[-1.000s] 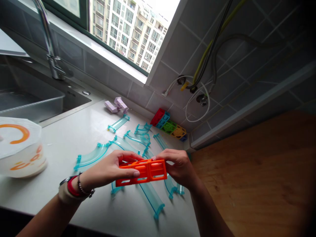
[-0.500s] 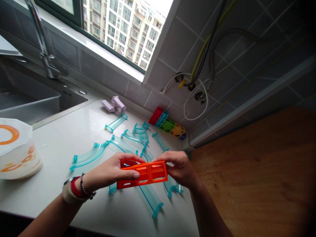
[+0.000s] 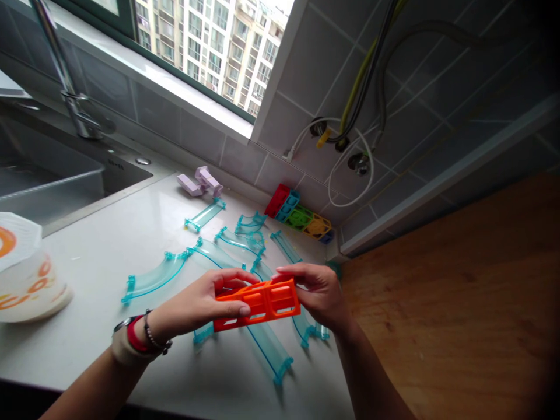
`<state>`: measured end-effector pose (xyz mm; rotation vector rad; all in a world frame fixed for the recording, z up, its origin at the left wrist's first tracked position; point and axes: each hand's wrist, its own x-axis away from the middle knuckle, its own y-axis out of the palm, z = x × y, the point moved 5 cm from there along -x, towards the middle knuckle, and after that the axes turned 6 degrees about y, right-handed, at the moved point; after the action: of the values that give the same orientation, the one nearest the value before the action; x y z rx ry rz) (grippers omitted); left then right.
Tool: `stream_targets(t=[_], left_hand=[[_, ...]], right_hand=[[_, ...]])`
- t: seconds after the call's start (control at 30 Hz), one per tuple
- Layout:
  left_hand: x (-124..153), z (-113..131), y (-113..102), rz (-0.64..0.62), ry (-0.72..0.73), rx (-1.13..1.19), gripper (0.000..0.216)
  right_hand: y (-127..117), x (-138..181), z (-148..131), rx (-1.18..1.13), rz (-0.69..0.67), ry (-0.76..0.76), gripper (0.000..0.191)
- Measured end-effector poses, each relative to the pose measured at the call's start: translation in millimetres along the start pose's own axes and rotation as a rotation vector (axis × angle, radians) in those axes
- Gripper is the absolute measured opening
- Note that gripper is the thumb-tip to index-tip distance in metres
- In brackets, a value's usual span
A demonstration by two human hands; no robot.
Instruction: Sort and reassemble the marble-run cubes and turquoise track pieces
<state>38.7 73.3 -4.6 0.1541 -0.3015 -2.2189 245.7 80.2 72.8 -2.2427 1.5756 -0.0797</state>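
Observation:
Both of my hands hold one orange plastic frame piece (image 3: 258, 303) with window-like openings, a little above the white countertop (image 3: 114, 245). My left hand (image 3: 199, 303) grips its left end, thumb on the front face. My right hand (image 3: 319, 291) pinches its right end with closed fingers. Under and behind the piece lie several clear teal track segments (image 3: 153, 277), curved and straight, spread over the counter. A red band and a beaded bracelet sit on my left wrist.
A steel sink (image 3: 52, 181) and tap (image 3: 65, 76) are at the far left. A white paper bowl (image 3: 26, 274) with orange print stands near the left edge. Purple blocks (image 3: 201, 182) and a row of coloured frame blocks (image 3: 301, 217) lie by the tiled wall. A wooden surface (image 3: 450, 309) adjoins on the right.
The orange piece stays in both hands and has tilted slightly, right end up. The view has drifted, so the bowl and sink sit further left.

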Motion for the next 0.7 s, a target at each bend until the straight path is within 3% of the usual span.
stream_targets(t=[0.1,0.2,0.27,0.37,0.5,0.6,0.7], left_hand=[[-1.3,4.1,2.6,0.045,0.040,0.006,0.052],[-3.0,3.7,0.7,0.151,0.049,0.029,0.053],[-3.3,3.1,-4.4,0.295,0.090,0.059,0.058],[-1.2,4.9,-8.2,0.482,0.210,0.107,0.076],[-4.5,18.2,-2.3,0.574,0.316,-0.007,0.069],[-25.4,42.8,-5.3,0.611,0.406,-0.158,0.061],[-71.1,70.6,-25.7,0.655,0.473,-0.288,0.066]], right_hand=[[-1.0,6.4,20.8,-0.310,0.105,0.117,0.041],[-4.1,20.0,44.2,-0.483,0.250,0.102,0.053],[-3.4,32.2,59.6,-0.467,0.323,0.078,0.051],[1.8,51.5,73.8,-0.353,0.419,0.009,0.030],[6.4,67.9,71.6,-0.183,0.505,-0.087,0.017],[5.8,68.9,65.3,-0.116,0.521,-0.120,0.021],[6.1,65.9,64.1,-0.090,0.529,-0.117,0.024]])
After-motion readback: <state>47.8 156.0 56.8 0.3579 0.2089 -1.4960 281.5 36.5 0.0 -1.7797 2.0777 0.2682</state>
